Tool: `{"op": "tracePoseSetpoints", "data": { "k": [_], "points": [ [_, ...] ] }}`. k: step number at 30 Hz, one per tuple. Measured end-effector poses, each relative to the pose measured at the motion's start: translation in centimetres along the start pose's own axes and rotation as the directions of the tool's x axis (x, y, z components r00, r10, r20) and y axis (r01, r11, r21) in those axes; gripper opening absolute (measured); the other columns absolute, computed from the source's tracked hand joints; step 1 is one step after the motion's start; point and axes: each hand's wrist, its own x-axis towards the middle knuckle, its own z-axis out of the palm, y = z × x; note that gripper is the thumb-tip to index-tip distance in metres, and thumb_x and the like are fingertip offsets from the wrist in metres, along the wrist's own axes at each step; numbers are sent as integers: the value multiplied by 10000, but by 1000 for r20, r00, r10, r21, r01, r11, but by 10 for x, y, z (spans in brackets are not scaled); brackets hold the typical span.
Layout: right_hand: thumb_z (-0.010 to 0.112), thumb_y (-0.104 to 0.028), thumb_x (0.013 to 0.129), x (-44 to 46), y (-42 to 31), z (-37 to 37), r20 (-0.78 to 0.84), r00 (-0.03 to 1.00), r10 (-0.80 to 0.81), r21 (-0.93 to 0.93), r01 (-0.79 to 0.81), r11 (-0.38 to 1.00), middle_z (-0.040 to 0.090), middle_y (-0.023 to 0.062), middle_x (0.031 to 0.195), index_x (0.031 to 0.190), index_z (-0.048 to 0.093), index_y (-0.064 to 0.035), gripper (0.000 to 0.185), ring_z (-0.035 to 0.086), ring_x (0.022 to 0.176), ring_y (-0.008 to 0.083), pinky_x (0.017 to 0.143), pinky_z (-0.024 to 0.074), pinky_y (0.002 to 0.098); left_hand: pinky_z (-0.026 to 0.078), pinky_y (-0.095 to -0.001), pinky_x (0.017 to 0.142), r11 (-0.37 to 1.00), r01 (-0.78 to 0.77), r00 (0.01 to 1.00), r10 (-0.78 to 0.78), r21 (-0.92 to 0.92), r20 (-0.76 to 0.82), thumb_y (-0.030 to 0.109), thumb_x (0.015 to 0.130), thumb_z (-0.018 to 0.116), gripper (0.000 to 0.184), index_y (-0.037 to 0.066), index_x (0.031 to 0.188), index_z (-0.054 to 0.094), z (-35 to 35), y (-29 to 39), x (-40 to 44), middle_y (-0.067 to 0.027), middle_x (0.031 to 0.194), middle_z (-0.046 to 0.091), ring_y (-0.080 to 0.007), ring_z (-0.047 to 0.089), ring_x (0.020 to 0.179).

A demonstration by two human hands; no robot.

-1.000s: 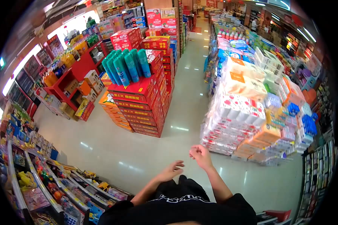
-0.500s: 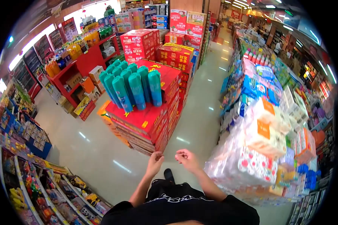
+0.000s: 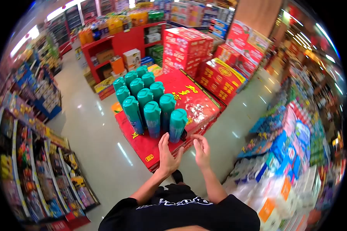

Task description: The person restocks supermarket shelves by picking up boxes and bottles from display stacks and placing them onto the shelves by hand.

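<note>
Several spray cans with teal caps and blue bodies [image 3: 152, 119] stand upright in rows on a stack of red cartons [image 3: 196, 100] with yellow lettering. My left hand [image 3: 169, 157] is open at the near edge of the stack, its fingers pointing up beside the nearest can [image 3: 177, 126]. Whether its fingertips touch that can, I cannot tell. To the right, my right hand [image 3: 201, 151] is also open, thumb and fingers apart and curved, with nothing in it. A small dark thing [image 3: 184, 134] shows beside the nearest can's base; its kind is unclear.
Red and white cartons [image 3: 187, 48] are piled behind the stack. A red shelf [image 3: 123, 45] bears bottles at the back left. Shelves of packaged goods [image 3: 42, 169] stand at the lower left. Wrapped paper packs [image 3: 273, 200] and bagged goods [image 3: 287, 152] line the right.
The view has turned right and come closer to the red stack. Both hands have risen from below its near corner to beside the cans, and their curled fingers have spread.
</note>
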Motion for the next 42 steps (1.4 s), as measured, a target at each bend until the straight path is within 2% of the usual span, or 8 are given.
{"op": "tracePoseSetpoints", "data": {
  "k": [4, 10, 17, 21, 29, 33, 38, 42],
  "points": [
    [560, -25, 952, 76, 9, -2, 218, 974, 66, 127, -96, 987, 590, 99, 1246, 1274, 525, 6, 325, 571, 1135, 173, 974, 454, 307, 331, -460, 1122, 992, 69, 995, -61, 105, -76, 117, 775, 801, 916, -72, 1455, 217, 33, -2, 19, -289, 1445, 304, -434, 338, 1351],
    [741, -63, 833, 123, 20, -8, 568, 801, 188, -6, -225, 974, 581, 104, 1237, 1384, 470, -7, 616, 584, 1116, 184, 902, 502, 313, 359, -478, 1091, 976, 115, 961, -63, 186, -268, 75, 718, 836, 967, -51, 1449, 215, 65, -14, 29, -282, 1418, 332, -425, 372, 1323],
    [896, -144, 651, 121, -18, 22, 834, 545, -84, -86, 278, 957, 557, 72, 1070, 1237, 629, -8, 659, 583, 949, 174, 767, 486, 281, 488, -383, 941, 980, 186, 929, -199, -73, -312, 67, 690, 869, 750, -7, 1312, 457, 36, -40, -15, -163, 1246, 545, -289, 589, 1113],
    [929, -189, 598, 89, -27, 61, 909, 398, -128, 11, 284, 959, 587, 86, 1042, 1180, 663, -9, 664, 585, 891, 169, 750, 502, 304, 515, -362, 880, 984, 176, 875, -171, -31, -452, 88, 692, 872, 667, 4, 1247, 512, -9, -14, -50, -126, 1115, 609, -241, 636, 994],
    [899, -160, 642, -68, -40, 184, 999, 32, 18, -21, 102, 995, 612, 55, 946, 1020, 714, -3, 450, 611, 755, 118, 661, 509, 259, 527, -367, 880, 938, 311, 748, -144, 151, -647, 185, 683, 900, 670, 9, 1221, 541, -148, 42, -194, -137, 1074, 682, -231, 679, 976],
    [872, -152, 702, -182, -55, 274, 974, -227, 5, 7, 54, 999, 603, 54, 946, 1001, 713, 8, 375, 631, 762, 117, 663, 525, 252, 534, -354, 838, 855, 491, 561, -165, 165, -811, 245, 647, 921, 685, 12, 1189, 573, -230, 62, -296, -125, 1047, 677, -237, 673, 941],
    [862, -162, 743, -317, -55, 348, 916, -401, 11, -102, -207, 973, 610, 59, 1022, 1258, 586, 9, 608, 643, 826, 120, 700, 528, 260, 544, -359, 816, 820, 553, 458, -153, 146, -876, 247, 633, 922, 807, 22, 1312, 550, -327, 109, -389, -122, 1102, 670, -219, 660, 943],
    [832, -128, 779, -398, -59, 409, 851, -524, 44, -197, -240, 951, 616, 43, 1060, 1261, 582, 24, 563, 639, 872, 109, 746, 526, 258, 521, -339, 844, 835, 547, 320, -276, -61, -906, 265, 637, 917, 801, 14, 1315, 570, -387, 118, -443, -95, 1107, 664, -181, 626, 979]
  ]
}}
